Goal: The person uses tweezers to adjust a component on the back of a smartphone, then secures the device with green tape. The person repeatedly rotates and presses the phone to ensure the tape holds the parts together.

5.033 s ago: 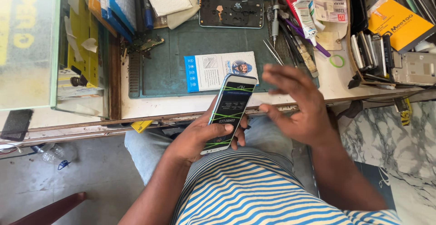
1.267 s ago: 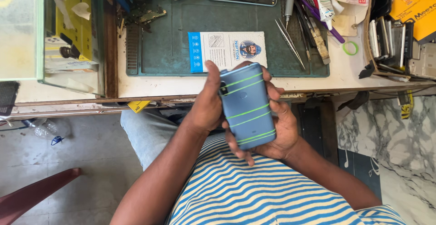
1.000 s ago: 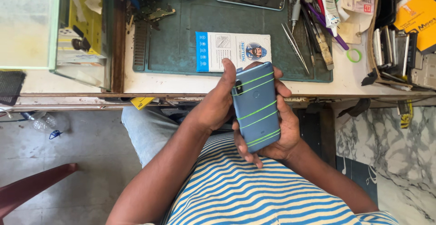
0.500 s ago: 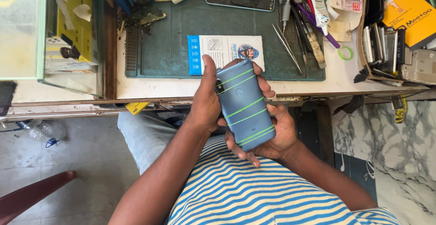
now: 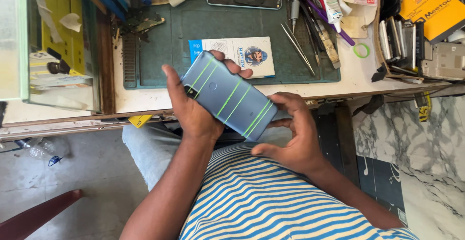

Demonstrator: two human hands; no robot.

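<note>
Blue phone back-side up, wrapped with green rubber bands, held in the air just off the surface's near edge, above the lap. Left hand closed around its camera end, thumb up the side. Right hand fingers curled at the lower end, touching that corner. On the surface: green mat, printed card under the phone's far end, tweezers near the mat's right edge.
</note>
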